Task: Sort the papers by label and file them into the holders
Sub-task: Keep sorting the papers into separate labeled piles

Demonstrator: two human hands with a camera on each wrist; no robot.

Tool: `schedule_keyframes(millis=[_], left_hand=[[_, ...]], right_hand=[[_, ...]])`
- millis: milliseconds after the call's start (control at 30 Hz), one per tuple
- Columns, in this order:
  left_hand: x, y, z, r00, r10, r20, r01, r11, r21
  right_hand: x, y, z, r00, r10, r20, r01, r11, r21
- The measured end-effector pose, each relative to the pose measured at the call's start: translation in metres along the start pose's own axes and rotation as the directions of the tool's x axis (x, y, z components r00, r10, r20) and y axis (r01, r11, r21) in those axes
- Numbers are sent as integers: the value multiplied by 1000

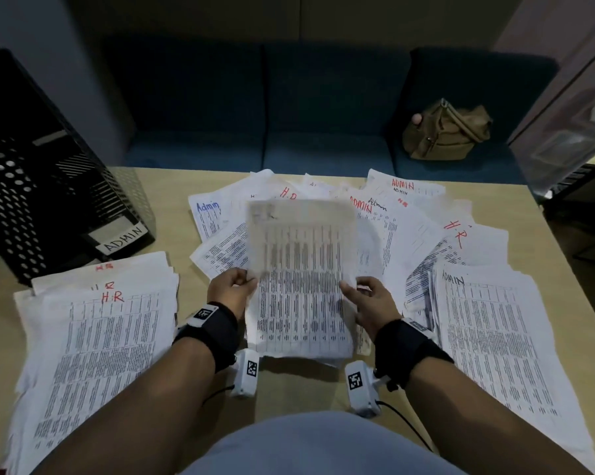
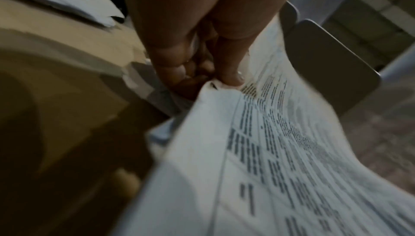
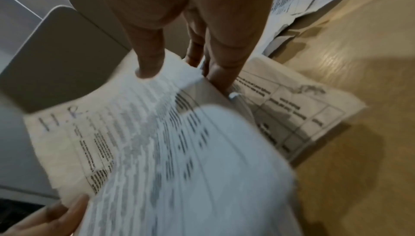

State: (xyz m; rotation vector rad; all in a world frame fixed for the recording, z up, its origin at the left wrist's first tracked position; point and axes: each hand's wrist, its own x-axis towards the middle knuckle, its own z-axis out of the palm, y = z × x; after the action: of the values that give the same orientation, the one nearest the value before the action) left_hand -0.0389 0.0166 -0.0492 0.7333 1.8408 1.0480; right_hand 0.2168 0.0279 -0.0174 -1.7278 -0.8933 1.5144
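Note:
A printed sheet point(image 1: 299, 269) marked "H.R" is lifted over the table's middle, its top blurred. My left hand point(image 1: 246, 281) pinches its left edge, thumb point(image 2: 231, 78) on top of the sheet point(image 2: 269, 151). My right hand point(image 1: 349, 289) pinches the right edge, thumb point(image 3: 148, 69) on the sheet point(image 3: 157, 133) and the other fingers beneath. An HR pile point(image 1: 100, 320) lies at the left and an ADMIN pile point(image 1: 488, 337) at the right. Mixed loose papers point(image 1: 409, 214) fan out behind. A black perforated holder point(image 1: 49, 186) labelled ADMIN stands far left.
More sheets point(image 1: 306, 354) lie under the lifted one, one of them showing in the right wrist view point(image 3: 292, 106). A brown bag point(image 1: 447, 132) sits on the blue sofa point(image 1: 255, 97) beyond the wooden table point(image 1: 303, 389). Bare tabletop shows between the piles near my body.

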Motion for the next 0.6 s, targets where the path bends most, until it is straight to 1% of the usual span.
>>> schedule_keyframes(millis=[33,100,133,167,267,367,433,467,533,600], left_hand=[[-1,-2,-1,1000,30,-2,-29,999,20],[-8,-1,-5,996,75,-50,-73,996,42],[-13,0,-6,993,95,-69,-92,995,43],[-16,0,-8,991,120,-60,-118,992,42],[-28,1,-8,986,167,23,-167,986,14],[-35,2,-7,979,169,109,-167,986,-26],[-43,7,-4,966,194,169,-192,981,-29],[-45,9,-2,955,216,201,-214,976,-30],[-48,12,1,940,222,258,-218,975,-47],[-46,12,2,929,208,307,-198,978,-64]], right_hand=[[1,0,1,1000,11,29,-12,1000,25],[0,-2,3,997,-7,80,2,998,63],[-1,-3,4,996,-23,87,17,997,69],[0,-2,4,996,-27,80,21,997,75],[2,1,4,1000,-7,29,4,997,78],[3,2,4,999,19,32,-22,997,78],[3,2,6,999,31,30,-34,994,105],[4,4,6,999,21,25,-24,992,121],[15,17,4,1000,-11,8,10,995,99],[11,13,4,998,-4,-62,10,994,108]])
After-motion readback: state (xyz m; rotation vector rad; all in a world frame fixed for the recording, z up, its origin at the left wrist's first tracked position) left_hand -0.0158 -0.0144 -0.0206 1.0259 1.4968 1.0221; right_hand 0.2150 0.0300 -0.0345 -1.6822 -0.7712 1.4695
